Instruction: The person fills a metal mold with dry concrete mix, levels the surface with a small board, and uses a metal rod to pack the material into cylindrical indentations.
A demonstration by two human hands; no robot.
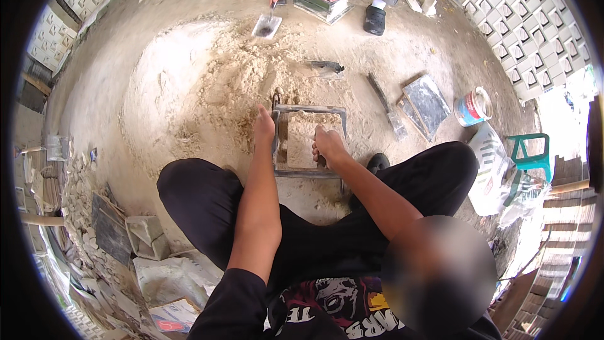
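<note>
Left hand: the left hand (264, 127) is unclenched, fingers extended along the left side of the frame; whether it touches, I cannot tell.
Right hand: the right hand (329, 145) is clenched above the sandy mix; a dark bit shows below the fist, but what it grips I cannot tell.
Frame: the dark rectangular frame (311, 174) lies on the floor (145, 126) in front of the person, between the knees; the sandy mix (301, 141) sits inside, with a gap at its left.
Mix risk: the edge beside that gap could crumble, if the fist presses unevenly or the mix is loose.
Frame risk: it might skid or tilt, since grit lies around it and the left hand may brace it only lightly.
</note>
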